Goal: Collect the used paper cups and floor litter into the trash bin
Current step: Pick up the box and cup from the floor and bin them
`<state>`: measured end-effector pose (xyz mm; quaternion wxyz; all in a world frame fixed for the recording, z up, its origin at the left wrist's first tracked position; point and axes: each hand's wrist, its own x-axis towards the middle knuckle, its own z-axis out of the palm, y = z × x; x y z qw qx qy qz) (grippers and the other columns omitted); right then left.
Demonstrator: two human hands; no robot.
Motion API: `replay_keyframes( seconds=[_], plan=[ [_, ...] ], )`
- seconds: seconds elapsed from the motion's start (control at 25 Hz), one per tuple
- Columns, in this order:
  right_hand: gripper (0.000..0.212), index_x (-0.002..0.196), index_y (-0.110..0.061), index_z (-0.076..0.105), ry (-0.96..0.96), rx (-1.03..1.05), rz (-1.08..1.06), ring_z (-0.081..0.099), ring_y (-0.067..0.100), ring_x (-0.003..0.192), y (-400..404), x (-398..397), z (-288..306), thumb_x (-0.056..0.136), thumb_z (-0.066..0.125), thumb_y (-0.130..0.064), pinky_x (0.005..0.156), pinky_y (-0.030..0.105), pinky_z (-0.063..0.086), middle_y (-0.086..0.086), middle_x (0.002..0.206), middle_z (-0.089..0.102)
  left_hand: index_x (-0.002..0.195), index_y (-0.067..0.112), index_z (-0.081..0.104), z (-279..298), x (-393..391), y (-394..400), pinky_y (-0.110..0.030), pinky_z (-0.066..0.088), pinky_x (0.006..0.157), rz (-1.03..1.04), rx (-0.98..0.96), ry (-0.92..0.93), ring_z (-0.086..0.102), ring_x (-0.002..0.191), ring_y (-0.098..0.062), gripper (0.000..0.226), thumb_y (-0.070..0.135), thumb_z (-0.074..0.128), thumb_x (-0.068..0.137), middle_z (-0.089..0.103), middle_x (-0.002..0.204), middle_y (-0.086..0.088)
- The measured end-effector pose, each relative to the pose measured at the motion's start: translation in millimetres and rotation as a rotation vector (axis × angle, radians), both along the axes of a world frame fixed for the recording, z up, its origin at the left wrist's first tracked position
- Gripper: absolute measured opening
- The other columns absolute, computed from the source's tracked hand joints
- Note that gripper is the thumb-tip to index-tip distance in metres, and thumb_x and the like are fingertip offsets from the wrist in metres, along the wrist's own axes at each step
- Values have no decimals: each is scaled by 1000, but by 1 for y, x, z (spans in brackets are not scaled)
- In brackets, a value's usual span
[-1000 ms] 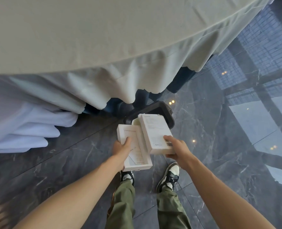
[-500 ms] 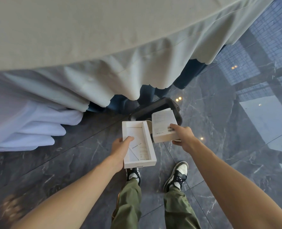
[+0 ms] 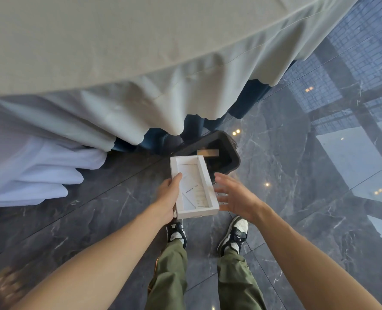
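Standing over a dark marble floor (image 3: 297, 220) beside a cloth-draped worktop (image 3: 118, 52); black trash bin (image 3: 231, 168) on the floor just ahead of the feet, tucked near the hanging tablecloth hem. Left hand (image 3: 168, 198) gripping an open white box tray (image 3: 193, 186), thumb hooked over the near-left wall, a printed paper leaflet lying flat inside; tray held level, its far end overlapping the bin's near-left rim in this view. Right hand (image 3: 237, 198) empty, grip released, fingers spread, hovering just beside the tray's right wall without clearly touching it. Inside the bin, a pale brownish rectangular piece (image 3: 208, 152), blurred, too indistinct to name with certainty; rest of the bin interior dark.

Progress, as a judgement: partway; at least one item appears to sit in the bin; the tray not yet dropped, so that step left. No paper cups visible anywhere in view; no loose litter visible on the stretch of floor shown; impossible to say what lies beyond the frame or under the cloth. Next likely need: shifting the tray further over the opening before letting go, since dropped from here it could catch the rim.
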<state>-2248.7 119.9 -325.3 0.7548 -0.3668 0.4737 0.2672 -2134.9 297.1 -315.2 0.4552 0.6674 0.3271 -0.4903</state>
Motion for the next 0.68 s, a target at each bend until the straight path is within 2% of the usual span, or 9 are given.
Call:
replay_keyframes(
  seconds=[0.16, 0.24, 0.28, 0.36, 0.4, 0.48, 0.56, 0.64, 0.68],
  plan=[
    [36, 132, -19, 65, -40, -65, -54, 71, 35, 110, 7, -5, -4, 96, 62, -14, 99, 54, 56, 13, 122, 73, 121, 15, 68, -2, 1, -9, -38, 58, 70, 3, -60, 23, 75, 93, -27, 34, 41, 61, 100, 78, 108, -10],
    [35, 132, -14, 63, -7, -135, -104, 73, 31, 99, 4, -3, -10, 97, 61, -12, 86, 46, 62, 17, 120, 72, 119, 13, 69, -1, 5, -8, -38, 58, 72, 39, -80, -8, 72, 93, -23, 35, 41, 61, 100, 76, 104, -7],
    [37, 134, -13, 61, 14, -164, -117, 73, 30, 97, 2, -2, -15, 97, 62, -13, 79, 41, 62, 17, 120, 71, 122, 13, 68, -1, 7, -5, -40, 59, 80, 65, -94, -12, 71, 100, -22, 39, 43, 59, 101, 73, 107, -5],
    [44, 139, -14, 56, 47, -208, -113, 72, 31, 103, 0, 2, -22, 96, 65, -16, 76, 38, 63, 15, 125, 68, 137, 9, 60, -3, 12, 1, -45, 53, 104, 103, -133, 24, 65, 121, -26, 52, 46, 55, 102, 69, 126, -8],
    [47, 141, -15, 53, 65, -224, -111, 71, 32, 106, 0, 4, -25, 96, 65, -18, 76, 39, 63, 13, 128, 66, 141, 6, 57, -5, 13, 3, -43, 51, 107, 96, -155, 42, 63, 126, -28, 54, 44, 53, 104, 67, 133, -11],
    [47, 141, -15, 52, 80, -233, -120, 70, 32, 108, 0, 8, -29, 96, 65, -17, 75, 39, 63, 12, 130, 64, 135, 6, 59, -9, 13, 4, -33, 54, 95, 59, -172, 32, 66, 118, -24, 42, 35, 54, 105, 66, 130, -11],
    [38, 135, -16, 53, 89, -238, -139, 70, 31, 106, 1, 14, -33, 98, 63, -14, 72, 37, 61, 11, 127, 64, 113, 7, 66, -14, 10, 1, -24, 54, 78, 51, -164, 12, 69, 99, -15, 22, 24, 57, 103, 70, 115, -6],
    [33, 131, -15, 55, 85, -247, -132, 69, 30, 104, 2, 19, -39, 99, 61, -13, 69, 34, 60, 11, 126, 65, 102, 10, 70, -22, 7, 0, -23, 54, 74, 22, -170, 15, 71, 92, -12, 16, 19, 58, 103, 74, 106, -4],
    [35, 134, -12, 56, 85, -273, -118, 69, 30, 105, 2, 21, -42, 99, 60, -14, 68, 33, 60, 12, 127, 65, 102, 10, 71, -23, 7, -2, -23, 54, 75, 15, -164, 19, 71, 93, -13, 16, 19, 58, 103, 76, 104, -4]
  ],
)
